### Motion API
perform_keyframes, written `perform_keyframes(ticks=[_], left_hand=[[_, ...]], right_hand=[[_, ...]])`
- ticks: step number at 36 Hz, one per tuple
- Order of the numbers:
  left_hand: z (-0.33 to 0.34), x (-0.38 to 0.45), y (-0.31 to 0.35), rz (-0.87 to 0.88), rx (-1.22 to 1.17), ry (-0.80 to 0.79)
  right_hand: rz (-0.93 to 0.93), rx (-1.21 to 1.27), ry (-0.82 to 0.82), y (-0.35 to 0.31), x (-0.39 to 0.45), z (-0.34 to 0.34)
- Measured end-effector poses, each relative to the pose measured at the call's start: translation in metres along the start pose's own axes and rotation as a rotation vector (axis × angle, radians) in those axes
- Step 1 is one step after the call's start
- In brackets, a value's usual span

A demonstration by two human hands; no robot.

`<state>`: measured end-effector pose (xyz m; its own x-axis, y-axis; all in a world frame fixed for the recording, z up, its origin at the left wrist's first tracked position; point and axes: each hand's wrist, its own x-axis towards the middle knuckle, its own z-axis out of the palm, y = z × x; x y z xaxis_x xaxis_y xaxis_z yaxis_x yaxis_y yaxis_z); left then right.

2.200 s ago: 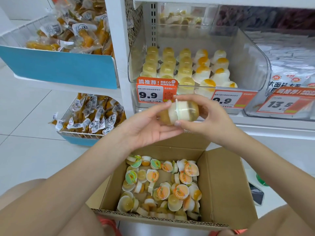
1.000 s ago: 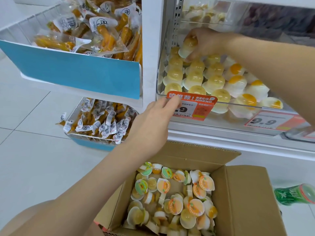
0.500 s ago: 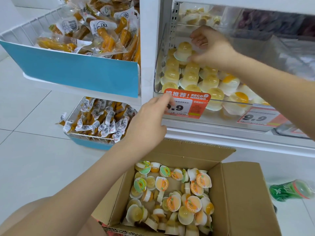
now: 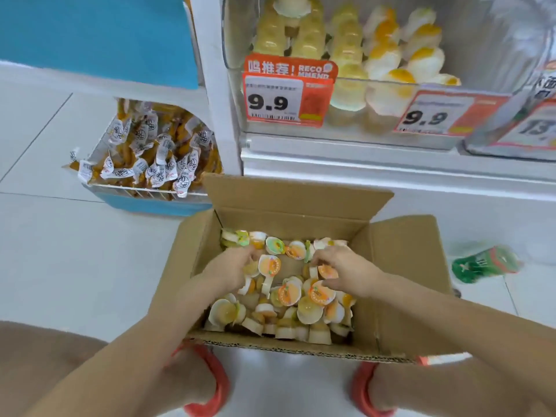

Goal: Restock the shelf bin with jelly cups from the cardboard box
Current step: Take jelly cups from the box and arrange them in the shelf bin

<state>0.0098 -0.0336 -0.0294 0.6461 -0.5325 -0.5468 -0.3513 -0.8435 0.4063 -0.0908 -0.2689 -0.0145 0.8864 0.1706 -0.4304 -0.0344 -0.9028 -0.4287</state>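
Jelly cups – small domed translucent plastic, round foil lids printed orange or green, heaped loose in cardboard box. Box: brown corrugated, flaps open, on pale tiled floor below shelf. Shelf bin: clear rigid plastic, yellow and white cups in rows inside, red 9.9 price tag on front lip. Left hand, right hand – both down in heap, fingers curled among cups; blurred, grip on any cup cannot be told.
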Motion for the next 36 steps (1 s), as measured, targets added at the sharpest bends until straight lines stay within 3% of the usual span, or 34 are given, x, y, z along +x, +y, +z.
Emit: perform_keyframes(ticks=[3, 9, 14, 18, 26, 30, 36], left_hand=[[0.031, 0.011, -0.022, -0.039, 0.055, -0.078], [0.040, 0.052, -0.038, 0.009, 0.195, -0.259], [0.025, 0.085, -0.045, 0.049, 0.391, -0.180], [0.035, 0.102, -0.058, 0.000, 0.390, -0.205], [0.044, 0.099, -0.070, -0.020, 0.708, -0.254], [0.053, 0.096, -0.075, -0.035, 0.504, -0.194], [0.050, 0.090, -0.078, -0.098, 0.018, -0.020]], right_hand=[[0.027, -0.064, -0.156, 0.013, 0.018, 0.037], [0.092, -0.059, -0.249, 0.020, 0.059, 0.086], [0.133, 0.166, -0.109, 0.018, 0.098, 0.100], [0.164, 0.253, -0.040, 0.017, 0.130, 0.105], [0.341, 0.473, 0.130, 0.009, 0.168, 0.121], [0.492, 0.568, 0.162, 0.007, 0.188, 0.125], [0.628, 0.670, 0.261, 0.005, 0.203, 0.127]])
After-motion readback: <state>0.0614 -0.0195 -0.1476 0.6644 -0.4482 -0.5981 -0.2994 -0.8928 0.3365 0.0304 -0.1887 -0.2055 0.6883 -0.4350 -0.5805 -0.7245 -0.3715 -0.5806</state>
